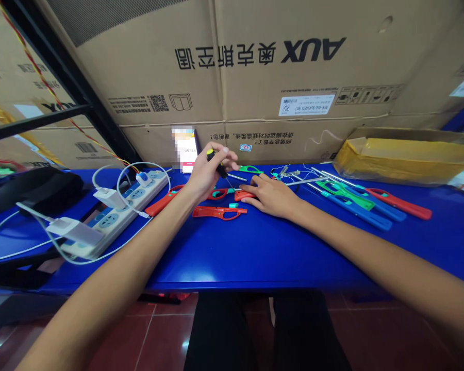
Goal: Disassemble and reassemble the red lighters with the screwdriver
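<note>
A screwdriver (pixel 219 167) with a black handle and yellow butt is slanting above the blue desk (pixel 224 257), nearer its back edge than its front one, its thin shaft pointing down to the right. Close by the tip, a red casing (pixel 244 195) is lying partly covered, well back from the front edge; whether they are touching is unclear.

From seven o'clock the left forearm (pixel 139 257) slants to the left hand (pixel 212 166), its fingers (pixel 231 163) curled toward three, while from four o'clock the right forearm (pixel 351 239) extends to a palm-down right hand (pixel 269 196) pointing toward nine.
</note>
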A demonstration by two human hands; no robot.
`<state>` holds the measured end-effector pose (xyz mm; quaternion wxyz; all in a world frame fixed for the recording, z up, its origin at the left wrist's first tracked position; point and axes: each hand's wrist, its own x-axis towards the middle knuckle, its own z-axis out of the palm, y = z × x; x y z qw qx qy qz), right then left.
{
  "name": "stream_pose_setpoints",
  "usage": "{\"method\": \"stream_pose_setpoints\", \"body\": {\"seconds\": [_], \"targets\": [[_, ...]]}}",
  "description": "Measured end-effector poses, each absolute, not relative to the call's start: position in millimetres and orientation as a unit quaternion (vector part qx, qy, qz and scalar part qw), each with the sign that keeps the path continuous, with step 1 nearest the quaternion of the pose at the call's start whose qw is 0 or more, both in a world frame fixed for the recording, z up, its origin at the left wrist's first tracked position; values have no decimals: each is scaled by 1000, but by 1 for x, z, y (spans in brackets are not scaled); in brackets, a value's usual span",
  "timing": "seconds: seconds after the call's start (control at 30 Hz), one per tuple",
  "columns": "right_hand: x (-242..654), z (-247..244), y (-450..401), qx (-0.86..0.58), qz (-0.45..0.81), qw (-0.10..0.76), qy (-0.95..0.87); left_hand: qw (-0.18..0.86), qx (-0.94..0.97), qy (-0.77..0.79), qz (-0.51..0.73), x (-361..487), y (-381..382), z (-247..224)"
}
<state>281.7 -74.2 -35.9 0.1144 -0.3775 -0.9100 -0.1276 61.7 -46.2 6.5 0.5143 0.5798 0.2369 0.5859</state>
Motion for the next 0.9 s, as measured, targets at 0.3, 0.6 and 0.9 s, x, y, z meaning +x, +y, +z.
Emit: {"method": "stream_pose_setpoints", "body": {"seconds": [0.3,0.6,0.9], "targets": [[282,-36,-74,-373,-130,108,-912,551,556,210,586,62,-53,14],[282,-36,-74,-372,-132,109,-912,523,546,216,618,62,-50,19],[286,-23,-75,-364,-146,158,-906,465,636,262,557,56,-56,18]]}}
